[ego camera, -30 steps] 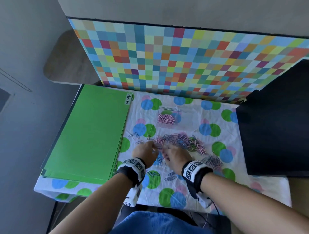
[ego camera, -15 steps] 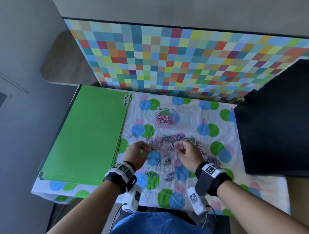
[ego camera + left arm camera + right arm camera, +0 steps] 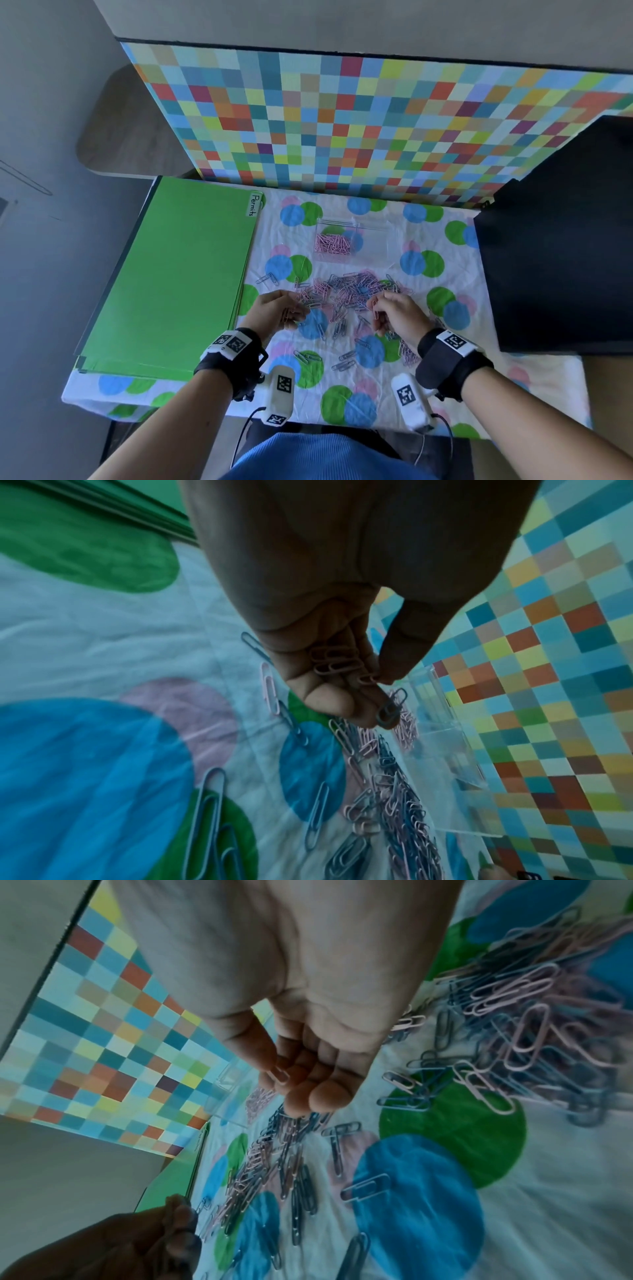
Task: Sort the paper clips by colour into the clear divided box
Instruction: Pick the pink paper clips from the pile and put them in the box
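A heap of pink and blue paper clips [image 3: 352, 291] lies mid-table on the spotted cloth. Behind it stands the clear divided box [image 3: 371, 240], with pink clips [image 3: 333, 244] in its left compartment. My left hand [image 3: 291, 310] hovers at the heap's left edge; in the left wrist view its curled fingers cup several pink clips [image 3: 337, 660] and a blue clip [image 3: 390, 710] hangs at the fingertips. My right hand [image 3: 378, 308] is raised at the heap's right side, thumb and finger pinching one pink clip [image 3: 281, 1075].
A stack of green folders [image 3: 178, 277] fills the table's left. A black panel [image 3: 561, 246] stands at the right, a chequered board [image 3: 342, 130] at the back. Loose clips [image 3: 342, 363] lie scattered near the front edge; a small pile [image 3: 407, 354] lies by my right wrist.
Both hands have lifted off the heap and drawn apart, left to the left side and right to the right, each now turned palm-up with clips in it.
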Action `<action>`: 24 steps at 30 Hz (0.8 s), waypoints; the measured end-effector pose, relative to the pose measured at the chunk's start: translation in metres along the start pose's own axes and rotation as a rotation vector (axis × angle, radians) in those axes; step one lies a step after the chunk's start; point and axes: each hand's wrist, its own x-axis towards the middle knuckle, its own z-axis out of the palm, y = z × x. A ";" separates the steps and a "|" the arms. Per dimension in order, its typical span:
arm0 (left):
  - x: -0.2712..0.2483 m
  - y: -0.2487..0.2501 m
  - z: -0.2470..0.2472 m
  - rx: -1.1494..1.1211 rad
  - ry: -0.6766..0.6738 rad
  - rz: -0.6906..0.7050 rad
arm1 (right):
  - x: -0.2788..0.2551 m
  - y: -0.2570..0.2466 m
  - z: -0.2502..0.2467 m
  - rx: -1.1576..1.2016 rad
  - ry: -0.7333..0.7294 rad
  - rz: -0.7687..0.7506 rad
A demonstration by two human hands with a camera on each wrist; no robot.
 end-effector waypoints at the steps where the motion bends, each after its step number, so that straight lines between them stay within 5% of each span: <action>1: 0.000 0.000 -0.001 -0.010 0.007 -0.007 | 0.000 -0.001 0.001 0.014 -0.008 -0.002; 7: 0.004 0.009 -0.015 0.203 0.192 0.097 | -0.005 -0.010 0.006 0.046 -0.051 -0.027; 12: 0.004 0.014 -0.030 0.972 0.342 0.282 | -0.006 -0.014 0.013 -0.022 -0.061 -0.034; 19: -0.003 0.019 -0.032 0.792 0.151 0.080 | 0.008 -0.009 0.042 -0.522 -0.101 -0.123; 24: -0.005 0.024 -0.028 0.794 0.238 0.133 | 0.010 -0.024 0.071 -0.896 -0.061 -0.336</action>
